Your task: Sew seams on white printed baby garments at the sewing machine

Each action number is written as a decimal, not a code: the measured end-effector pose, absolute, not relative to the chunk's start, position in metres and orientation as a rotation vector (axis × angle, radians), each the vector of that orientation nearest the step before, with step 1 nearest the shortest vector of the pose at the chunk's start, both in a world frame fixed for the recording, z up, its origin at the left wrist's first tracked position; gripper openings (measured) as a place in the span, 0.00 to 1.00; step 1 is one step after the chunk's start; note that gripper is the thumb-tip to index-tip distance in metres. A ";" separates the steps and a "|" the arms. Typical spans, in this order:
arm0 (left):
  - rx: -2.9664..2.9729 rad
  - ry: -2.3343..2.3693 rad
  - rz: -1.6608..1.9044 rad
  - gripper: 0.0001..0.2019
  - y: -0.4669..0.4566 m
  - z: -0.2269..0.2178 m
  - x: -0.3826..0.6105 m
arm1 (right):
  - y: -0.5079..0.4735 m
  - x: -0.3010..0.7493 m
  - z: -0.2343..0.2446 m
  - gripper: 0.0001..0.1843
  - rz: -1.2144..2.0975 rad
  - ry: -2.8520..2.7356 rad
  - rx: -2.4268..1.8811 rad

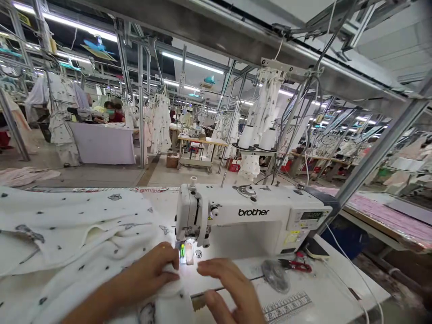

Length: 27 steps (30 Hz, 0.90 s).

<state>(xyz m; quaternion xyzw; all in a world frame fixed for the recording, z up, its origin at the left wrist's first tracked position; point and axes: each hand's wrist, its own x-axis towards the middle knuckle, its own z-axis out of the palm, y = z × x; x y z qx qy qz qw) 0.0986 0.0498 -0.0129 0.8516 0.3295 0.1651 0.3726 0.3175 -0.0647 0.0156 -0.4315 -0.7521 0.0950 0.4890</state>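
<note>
1. White printed knit fabric (77, 234) is bunching left of the brother sewing machine (253, 216), its soft folds lying heaped.
2. Our left hand (145, 274) is gripping a fold beside the needle area (184, 240), keeping it close.
3. Our right hand (229, 288) is hovering open and empty before the machine, above the desk (324, 288).
4. Red snips (295, 265) are lying in front of the machine.

fluorescent tube lights (192, 63) line the factory ceiling; steel frame posts (141, 108) carry hanging white garments (160, 123) above a grey floor (84, 177) and a cloth-covered table (103, 144).
</note>
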 end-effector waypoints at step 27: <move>1.957 0.689 0.447 0.06 0.051 0.016 0.074 | -0.050 0.270 -0.054 0.17 0.956 -1.550 -1.221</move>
